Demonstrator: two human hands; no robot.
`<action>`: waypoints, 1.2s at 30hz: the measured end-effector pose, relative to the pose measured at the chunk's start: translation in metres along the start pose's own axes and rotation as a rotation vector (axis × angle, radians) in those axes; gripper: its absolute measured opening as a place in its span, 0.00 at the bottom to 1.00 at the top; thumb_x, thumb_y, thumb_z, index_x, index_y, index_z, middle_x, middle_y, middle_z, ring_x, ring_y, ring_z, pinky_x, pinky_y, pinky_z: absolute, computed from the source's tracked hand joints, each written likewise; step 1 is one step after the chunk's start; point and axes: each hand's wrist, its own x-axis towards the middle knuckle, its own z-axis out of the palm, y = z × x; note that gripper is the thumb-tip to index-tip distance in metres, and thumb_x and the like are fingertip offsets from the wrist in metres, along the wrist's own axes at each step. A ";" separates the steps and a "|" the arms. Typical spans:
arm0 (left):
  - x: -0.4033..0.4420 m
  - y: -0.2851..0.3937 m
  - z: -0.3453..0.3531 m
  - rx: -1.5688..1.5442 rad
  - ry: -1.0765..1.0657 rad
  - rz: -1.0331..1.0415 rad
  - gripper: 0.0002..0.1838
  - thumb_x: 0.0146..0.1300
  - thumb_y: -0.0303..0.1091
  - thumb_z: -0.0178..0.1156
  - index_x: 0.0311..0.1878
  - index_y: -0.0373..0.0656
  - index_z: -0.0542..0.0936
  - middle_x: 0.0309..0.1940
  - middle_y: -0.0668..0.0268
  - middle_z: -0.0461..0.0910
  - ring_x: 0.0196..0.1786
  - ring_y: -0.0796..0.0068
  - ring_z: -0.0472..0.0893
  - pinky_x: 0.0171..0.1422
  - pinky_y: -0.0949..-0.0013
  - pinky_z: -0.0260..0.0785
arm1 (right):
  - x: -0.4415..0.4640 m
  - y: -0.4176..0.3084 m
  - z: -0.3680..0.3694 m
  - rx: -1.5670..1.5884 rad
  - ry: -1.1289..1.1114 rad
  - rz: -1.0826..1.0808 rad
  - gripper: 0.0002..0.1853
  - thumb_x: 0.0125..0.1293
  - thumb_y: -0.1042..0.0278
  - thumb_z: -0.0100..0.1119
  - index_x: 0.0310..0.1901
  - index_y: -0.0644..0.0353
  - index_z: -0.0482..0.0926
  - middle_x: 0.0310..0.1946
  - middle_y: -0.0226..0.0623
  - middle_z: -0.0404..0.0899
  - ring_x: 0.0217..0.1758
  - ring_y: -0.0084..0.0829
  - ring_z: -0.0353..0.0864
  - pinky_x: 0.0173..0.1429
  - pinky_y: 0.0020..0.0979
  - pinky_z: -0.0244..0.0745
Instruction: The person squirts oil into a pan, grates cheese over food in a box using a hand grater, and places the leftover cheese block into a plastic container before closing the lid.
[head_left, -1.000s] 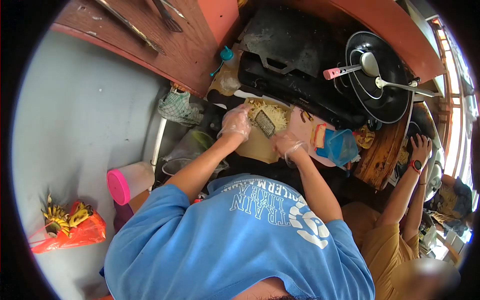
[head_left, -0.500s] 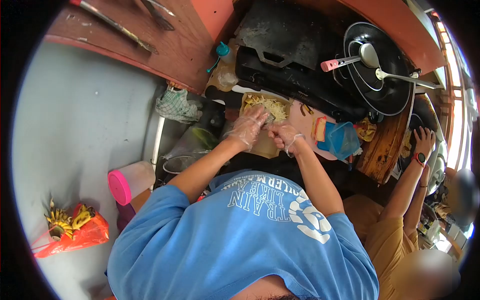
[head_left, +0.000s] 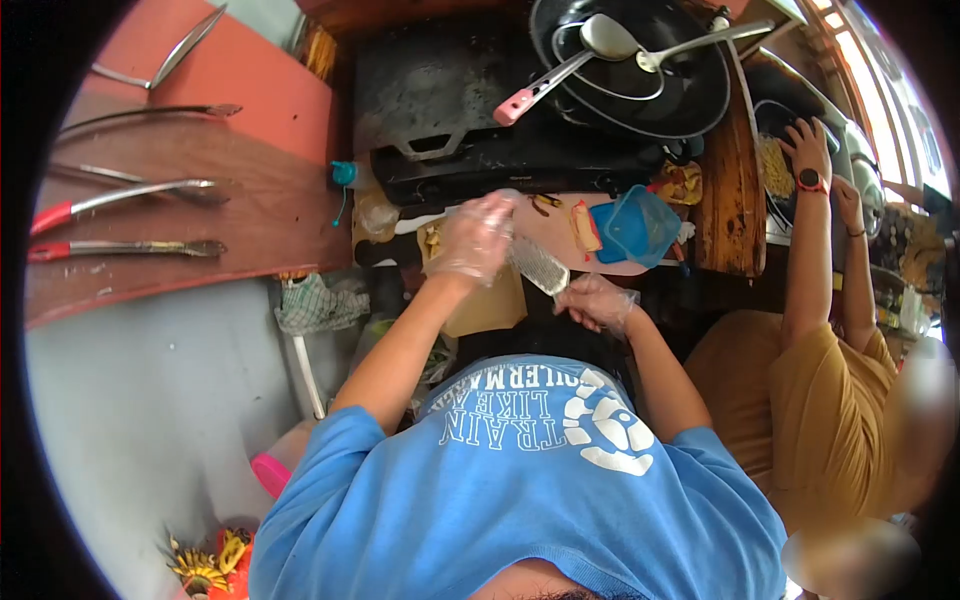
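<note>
My right hand (head_left: 598,302), in a clear plastic glove, is closed around the end of a flat metal grater (head_left: 540,268), which tilts up and to the left. Beside the grater's upper end is my left hand (head_left: 472,240), also gloved. Motion smears its fingers, and I cannot tell whether they hold anything or touch the grater. Below both hands lies a pale yellow tray (head_left: 490,308); my left hand covers much of it, and a few yellowish pieces show at its left side.
A blue plastic container (head_left: 632,228) stands right on a pink board (head_left: 560,222). Behind are a black stove (head_left: 500,170) and a wok (head_left: 690,95) holding a ladle (head_left: 608,38). Tongs (head_left: 130,198) lie on the left shelf. At right, a co-worker's hand (head_left: 808,150) reaches over a pan.
The grater has come up out of the tray and moved right with my right hand. My left hand has lifted slightly. The camera view has shifted, showing more of the left shelf.
</note>
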 end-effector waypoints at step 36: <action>0.042 0.021 -0.032 -0.105 -0.278 -0.677 0.22 0.56 0.52 0.70 0.38 0.39 0.86 0.33 0.50 0.86 0.39 0.49 0.85 0.47 0.55 0.75 | 0.114 0.039 -0.014 -0.863 0.915 -0.489 0.29 0.59 0.71 0.60 0.62 0.71 0.71 0.61 0.56 0.74 0.64 0.51 0.75 0.68 0.44 0.71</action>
